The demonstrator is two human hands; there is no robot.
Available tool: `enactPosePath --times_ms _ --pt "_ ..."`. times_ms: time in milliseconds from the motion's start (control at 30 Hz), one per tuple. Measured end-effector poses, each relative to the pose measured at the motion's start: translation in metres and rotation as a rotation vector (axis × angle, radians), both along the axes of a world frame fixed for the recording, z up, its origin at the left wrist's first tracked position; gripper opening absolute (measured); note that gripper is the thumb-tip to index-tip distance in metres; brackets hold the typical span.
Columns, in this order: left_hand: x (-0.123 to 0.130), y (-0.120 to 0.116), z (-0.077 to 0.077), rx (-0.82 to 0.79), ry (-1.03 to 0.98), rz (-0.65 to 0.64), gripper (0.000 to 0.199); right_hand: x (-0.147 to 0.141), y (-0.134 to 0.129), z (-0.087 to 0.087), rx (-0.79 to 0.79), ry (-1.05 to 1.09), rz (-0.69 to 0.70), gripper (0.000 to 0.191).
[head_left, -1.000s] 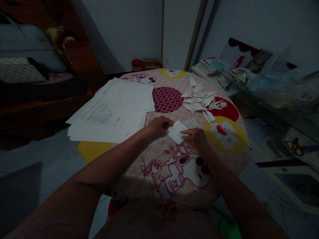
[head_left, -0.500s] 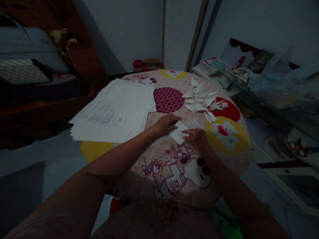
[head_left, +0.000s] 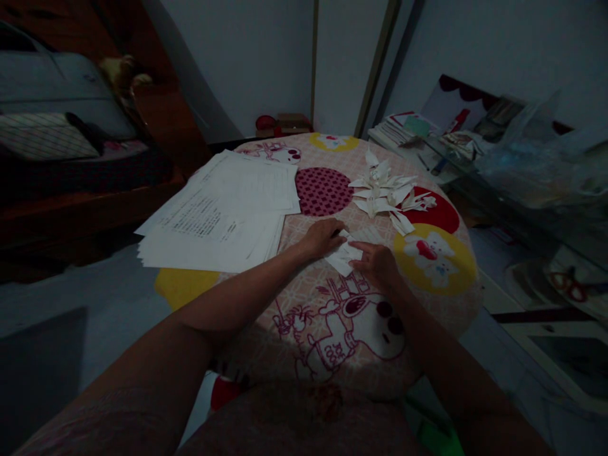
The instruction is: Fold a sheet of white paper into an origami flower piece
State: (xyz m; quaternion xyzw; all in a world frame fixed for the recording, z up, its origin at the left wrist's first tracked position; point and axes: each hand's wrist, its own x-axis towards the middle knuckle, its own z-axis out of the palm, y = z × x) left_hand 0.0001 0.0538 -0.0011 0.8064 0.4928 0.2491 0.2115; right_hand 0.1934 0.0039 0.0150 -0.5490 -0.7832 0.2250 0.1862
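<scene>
A small folded white paper [head_left: 341, 261] lies on the patterned tablecloth [head_left: 304, 291] between my two hands. My left hand [head_left: 324, 238] grips its upper left side, fingers bent together. From the right, my right hand [head_left: 375, 261] has its fingers closed on the paper's right edge. Beyond my hands sits a cluster of folded white paper flowers [head_left: 382, 190]. To the left, a spread stack of printed sheets [head_left: 213, 221] covers part of the round table.
On the right, a glass-topped stand holds a pile of papers [head_left: 396, 130], a plastic bag [head_left: 536, 164] and red-handled scissors [head_left: 570, 285] lower down. A wooden seat with a checked cushion [head_left: 47, 136] stands at the far left.
The small paper's upper part now looks more bent between my fingers. My right fingers have shifted slightly along its edge. The whole view has moved a little.
</scene>
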Motion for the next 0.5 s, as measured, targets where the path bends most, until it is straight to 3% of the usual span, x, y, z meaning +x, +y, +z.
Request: enactPosePath --times_ms 133,200,333,500 --pt "-0.005 -0.005 0.002 -0.136 -0.299 0.102 0.008 0.000 0.003 -0.004 0.092 0.081 -0.129 0.060" --pt "-0.007 -0.010 0.002 -0.253 -0.521 0.144 0.009 0.001 0.006 -0.006 0.058 0.154 -0.180 0.054" --pt "-0.007 -0.023 0.005 -0.457 -0.898 0.182 0.009 0.005 0.008 -0.008 -0.170 0.421 -0.263 0.034" --pt "-0.012 -0.033 0.014 -0.666 -0.955 0.094 0.013 0.009 0.005 -0.001 -0.251 0.608 -0.216 0.033"
